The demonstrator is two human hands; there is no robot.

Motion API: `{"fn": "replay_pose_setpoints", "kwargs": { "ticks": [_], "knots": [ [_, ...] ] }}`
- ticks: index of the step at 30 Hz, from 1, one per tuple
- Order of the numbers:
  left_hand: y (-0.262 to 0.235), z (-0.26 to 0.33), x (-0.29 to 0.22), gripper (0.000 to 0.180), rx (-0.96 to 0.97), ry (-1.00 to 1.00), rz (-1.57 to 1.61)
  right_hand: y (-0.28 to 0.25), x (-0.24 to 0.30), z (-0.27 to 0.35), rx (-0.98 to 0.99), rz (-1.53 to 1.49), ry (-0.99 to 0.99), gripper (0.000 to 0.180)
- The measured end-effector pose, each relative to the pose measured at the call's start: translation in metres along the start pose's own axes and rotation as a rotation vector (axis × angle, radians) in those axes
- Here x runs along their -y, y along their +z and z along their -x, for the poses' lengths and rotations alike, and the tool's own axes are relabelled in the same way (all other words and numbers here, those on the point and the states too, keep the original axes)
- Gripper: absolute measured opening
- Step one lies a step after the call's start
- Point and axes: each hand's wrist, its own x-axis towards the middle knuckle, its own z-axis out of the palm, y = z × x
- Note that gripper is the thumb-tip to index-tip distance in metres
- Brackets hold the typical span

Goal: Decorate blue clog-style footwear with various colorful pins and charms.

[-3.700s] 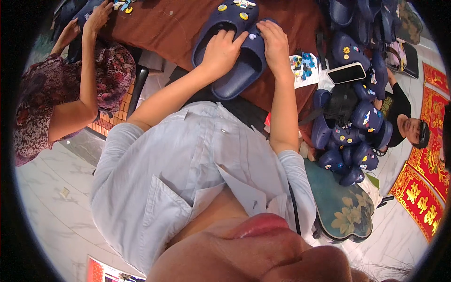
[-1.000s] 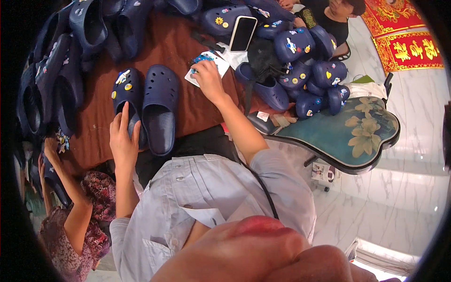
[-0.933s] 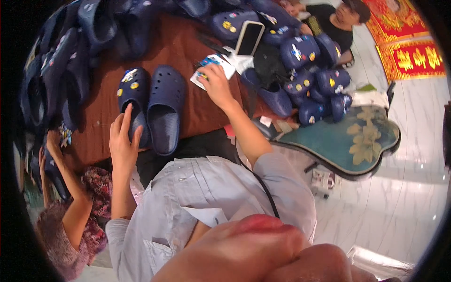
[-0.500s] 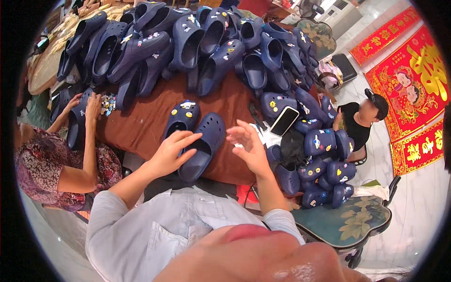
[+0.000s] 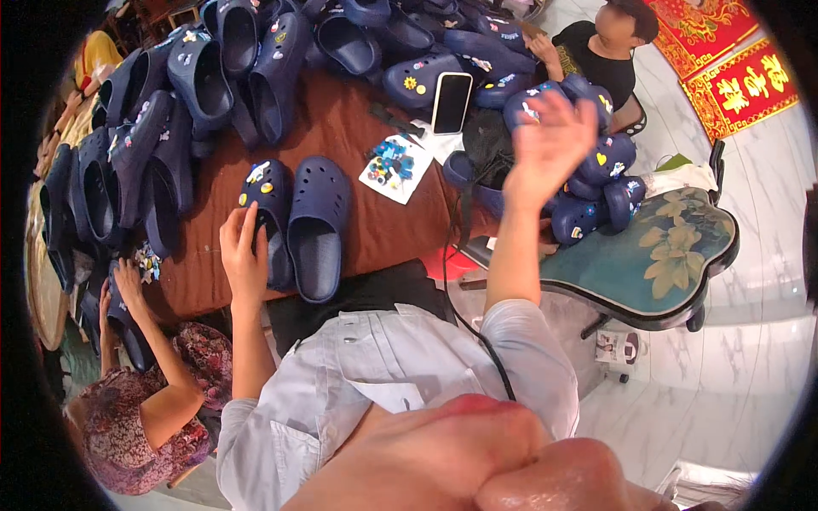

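Note:
Side by side on the brown cloth in front of me lie two navy clogs. The left clog (image 5: 267, 183) carries several charms on its toe; the right clog (image 5: 317, 234) shows bare holes. My left hand (image 5: 244, 255) is at the outer side of the charmed clog, fingers stretched and apart, seeming to touch its edge. Raised over the clogs at the right, my right hand (image 5: 554, 145) is spread and a little blurred, with nothing visible in it. Small blue and white charms (image 5: 392, 160) lie on a white sheet (image 5: 416, 180) between the pair and the phone (image 5: 452, 104).
Many navy clogs (image 5: 200, 81) line the far and left sides of the table (image 5: 204, 264). A co-worker in a patterned top (image 5: 128, 417) handles a clog at left; another person (image 5: 588, 68) sits far right. A green-topped chair (image 5: 665, 247) and a black cable (image 5: 464, 221) are at right.
My right hand has moved from beside the bare clog out to the right and opened wide. My left hand has shifted off the bare clog to the charmed one. The view has turned rightward.

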Motion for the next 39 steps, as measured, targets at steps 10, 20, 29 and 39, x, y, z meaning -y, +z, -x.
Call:
{"fn": "replay_pose_setpoints", "kwargs": {
  "ticks": [10, 20, 29, 39],
  "knots": [
    [0.007, 0.012, 0.013, 0.047, -0.104, -0.111, -0.107, 0.002, 0.004, -0.011, -0.135, 0.156, -0.179, 0.072],
    [0.048, 0.028, 0.03, 0.069, -0.02, -0.387, -0.097, 0.121, -0.08, 0.112, 0.723, 0.082, 0.46, 0.044],
    [0.049, 0.035, 0.03, 0.059, -0.001, -0.446, -0.195, 0.262, -0.145, 0.158, 1.144, 0.129, -0.107, 0.038],
    [0.05, 0.036, 0.027, 0.056, -0.002, -0.459, -0.198, 0.268, -0.147, 0.184, 1.218, 0.475, -0.178, 0.02]
  ]
}}
